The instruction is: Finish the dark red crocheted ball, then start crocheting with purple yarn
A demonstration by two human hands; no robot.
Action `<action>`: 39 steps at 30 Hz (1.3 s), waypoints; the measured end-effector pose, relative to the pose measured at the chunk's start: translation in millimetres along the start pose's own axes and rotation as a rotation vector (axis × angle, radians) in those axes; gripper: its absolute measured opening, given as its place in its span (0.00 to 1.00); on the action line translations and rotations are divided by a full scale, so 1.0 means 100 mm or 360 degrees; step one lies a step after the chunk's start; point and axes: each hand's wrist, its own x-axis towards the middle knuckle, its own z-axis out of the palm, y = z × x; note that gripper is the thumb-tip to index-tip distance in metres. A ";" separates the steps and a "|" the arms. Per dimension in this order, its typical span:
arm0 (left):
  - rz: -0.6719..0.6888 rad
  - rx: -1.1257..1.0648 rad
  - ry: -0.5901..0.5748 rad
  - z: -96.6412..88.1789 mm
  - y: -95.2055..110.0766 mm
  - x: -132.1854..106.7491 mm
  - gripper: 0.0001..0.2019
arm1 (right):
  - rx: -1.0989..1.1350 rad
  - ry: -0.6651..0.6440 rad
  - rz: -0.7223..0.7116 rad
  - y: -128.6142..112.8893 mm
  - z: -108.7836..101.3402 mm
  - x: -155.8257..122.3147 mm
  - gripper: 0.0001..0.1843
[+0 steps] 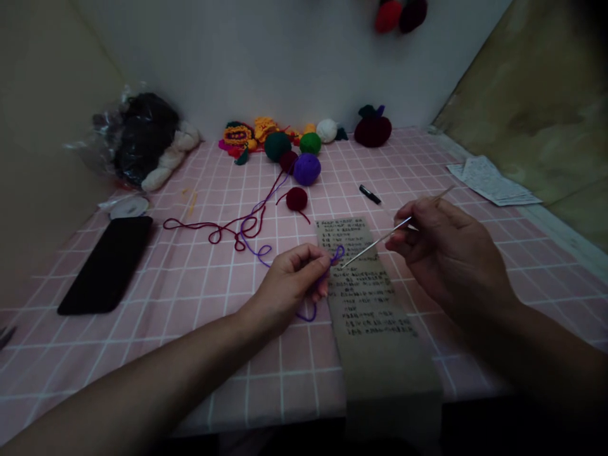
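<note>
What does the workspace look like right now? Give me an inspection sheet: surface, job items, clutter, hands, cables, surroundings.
Surface: pink checked tablecloth, with a handwritten sheet lying on it.
Job's things: purple yarn with a small loop; thin metal tool, tip close to that loop.
Clutter: black phone-like slab at left, pen, loose dark red yarn, several yarn balls towards the back.
Hands: left hand pinches the purple yarn; right hand holds the tool.
Cables: nothing seen.
Surroundings: pale wall behind; dim light.
</note>
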 end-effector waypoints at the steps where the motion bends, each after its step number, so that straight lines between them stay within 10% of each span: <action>1: -0.0016 0.0006 -0.0008 0.01 0.00 0.00 0.08 | -0.0030 -0.0010 -0.0009 0.01 0.00 -0.01 0.08; 13: -0.0035 0.0131 -0.0019 0.04 0.03 -0.03 0.09 | -0.0732 -0.0284 -0.0459 0.06 0.04 -0.22 0.07; 19: -0.0025 0.0149 -0.0053 0.06 0.01 -0.04 0.09 | -0.0937 -0.0745 -0.0219 0.11 0.07 -0.30 0.06; 26: 0.0136 -0.0030 0.0099 0.01 0.04 0.02 0.10 | -0.0376 -0.0648 -0.0094 0.15 -0.03 -0.27 0.12; 39: 0.0171 -0.0039 0.0103 0.02 0.06 -0.01 0.10 | -0.0790 -0.0424 -0.0162 0.17 0.03 -0.25 0.04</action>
